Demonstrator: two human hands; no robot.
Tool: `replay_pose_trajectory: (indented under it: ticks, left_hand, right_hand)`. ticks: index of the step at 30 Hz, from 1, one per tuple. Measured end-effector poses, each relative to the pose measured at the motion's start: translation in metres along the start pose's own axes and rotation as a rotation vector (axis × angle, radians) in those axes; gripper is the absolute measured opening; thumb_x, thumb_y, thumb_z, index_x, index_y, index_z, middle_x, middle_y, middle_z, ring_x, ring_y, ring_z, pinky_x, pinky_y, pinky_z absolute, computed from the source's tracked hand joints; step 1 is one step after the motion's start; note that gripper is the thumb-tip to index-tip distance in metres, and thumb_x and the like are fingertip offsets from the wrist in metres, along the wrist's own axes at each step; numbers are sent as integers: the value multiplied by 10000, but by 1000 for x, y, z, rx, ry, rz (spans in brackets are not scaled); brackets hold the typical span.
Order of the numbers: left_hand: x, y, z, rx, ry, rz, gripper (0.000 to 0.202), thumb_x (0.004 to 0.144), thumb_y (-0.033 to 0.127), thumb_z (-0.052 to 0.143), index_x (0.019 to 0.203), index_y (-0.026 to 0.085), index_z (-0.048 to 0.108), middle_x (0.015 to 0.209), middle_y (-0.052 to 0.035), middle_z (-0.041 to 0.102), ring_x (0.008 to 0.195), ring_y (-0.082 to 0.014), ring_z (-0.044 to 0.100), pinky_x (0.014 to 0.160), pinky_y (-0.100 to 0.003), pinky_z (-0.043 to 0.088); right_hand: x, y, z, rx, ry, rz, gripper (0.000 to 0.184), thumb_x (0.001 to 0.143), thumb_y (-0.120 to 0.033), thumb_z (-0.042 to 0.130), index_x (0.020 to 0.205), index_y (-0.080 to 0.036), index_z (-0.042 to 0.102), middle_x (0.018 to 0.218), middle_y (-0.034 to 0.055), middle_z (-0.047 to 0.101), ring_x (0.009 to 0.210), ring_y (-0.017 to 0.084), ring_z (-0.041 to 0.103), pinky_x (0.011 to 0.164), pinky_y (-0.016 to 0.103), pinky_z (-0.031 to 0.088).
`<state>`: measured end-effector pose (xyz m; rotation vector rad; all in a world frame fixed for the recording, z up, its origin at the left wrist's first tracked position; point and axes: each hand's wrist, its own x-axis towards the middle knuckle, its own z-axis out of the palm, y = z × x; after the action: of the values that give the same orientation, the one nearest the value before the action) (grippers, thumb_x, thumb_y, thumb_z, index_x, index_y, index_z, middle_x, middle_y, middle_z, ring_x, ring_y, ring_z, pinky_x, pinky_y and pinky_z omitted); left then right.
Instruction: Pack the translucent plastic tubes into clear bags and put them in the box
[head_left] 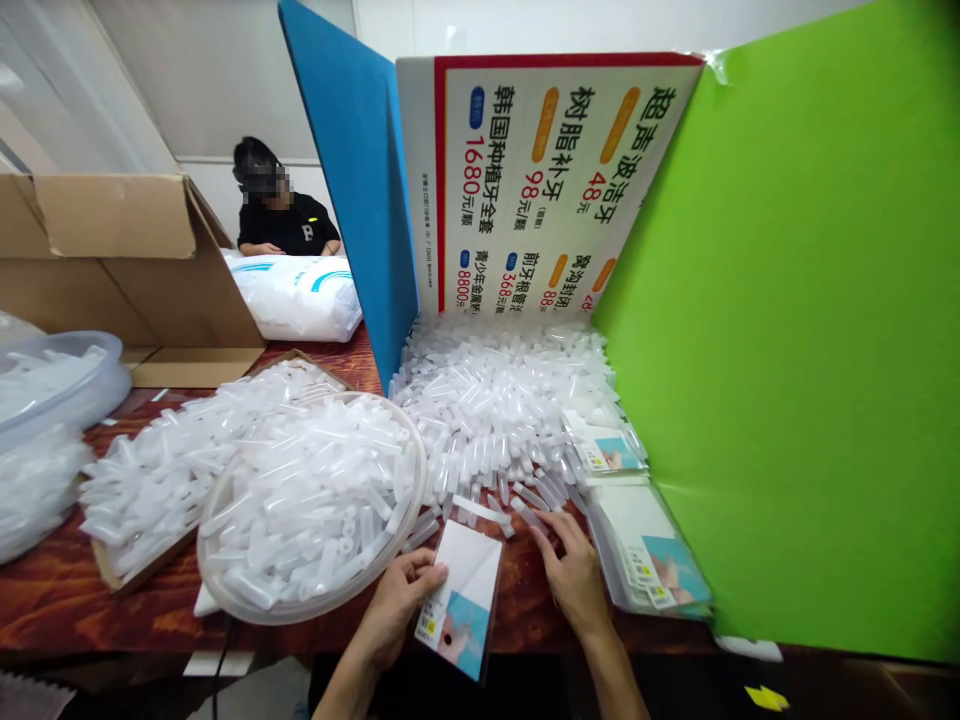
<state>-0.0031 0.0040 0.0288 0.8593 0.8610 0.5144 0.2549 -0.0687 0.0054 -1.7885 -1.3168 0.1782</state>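
Between its thumb and fingers, my left hand [401, 605] grips a flat printed packet [469, 590], white above with a teal picture, a yellow mark and a small dark hole below. My right hand [574, 570] is closed in a pinch on a translucent plastic tube [529, 516] at the near edge of a heap of similar tubes [495, 400]. A few loose tubes lie on the table just beyond the packet. Right of my right hand is a stack of similar printed packets [637, 530], with more packets [604, 440] behind it.
A round clear tub [418, 480] heaped with white plastic pieces stands left, beside a shallow cardboard tray [112, 575] of more tubes. Blue [352, 150], printed [525, 180] and green [787, 330] boards wall the heap. Beyond a cardboard box [112, 280], another person [281, 225] sits behind a white bag [300, 295].
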Motion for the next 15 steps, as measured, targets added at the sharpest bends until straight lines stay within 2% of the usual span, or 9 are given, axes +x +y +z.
replay_pose_trajectory:
  ticks: [3,6,8,11,13,15]
  left_hand:
    - [1,-2,0,98,-80,-49,478,669,565,850,762,127,684,635,-14,660,543,-115,542,547,-215,359]
    - [-1,-1,-1,158,-129,-99,481,641,547,872,745,107,709,619,-13,647,536,-112,519,542,-213,321]
    - [-3,2,-3,212,-174,-116,484,662,553,857,770,97,739,631,-20,655,549,-119,519,546,-215,313]
    - [-6,10,-8,284,-245,-99,512,707,600,805,838,107,769,671,-19,672,589,-131,532,562,-214,318]
    - [-7,13,-11,308,-290,-70,520,710,607,799,889,120,773,727,-20,693,640,-141,559,584,-208,336]
    - [-8,13,-14,313,-316,-59,494,701,559,830,937,130,767,792,-26,715,698,-154,594,617,-205,369]
  right_hand:
    - [-2,-19,-13,319,-149,66,250,968,-371,576,1089,-249,759,1062,85,669,1033,244,658,903,369,545]
    - [-3,-35,-20,535,-309,149,240,946,-387,617,1048,-255,789,1048,75,672,1033,242,662,923,358,530]
    - [-5,-41,-18,645,-369,260,225,898,-396,689,1029,-239,782,997,64,698,952,236,677,862,343,541]
    - [-10,-46,-7,754,-377,413,241,773,-403,821,888,-205,747,807,22,699,741,203,656,687,296,525]
    - [-14,-49,3,777,-414,379,275,713,-419,865,764,-186,728,744,11,671,702,191,632,656,281,500]
    - [-16,-52,12,747,-474,265,295,731,-448,847,702,-176,735,773,24,657,731,193,632,661,278,493]
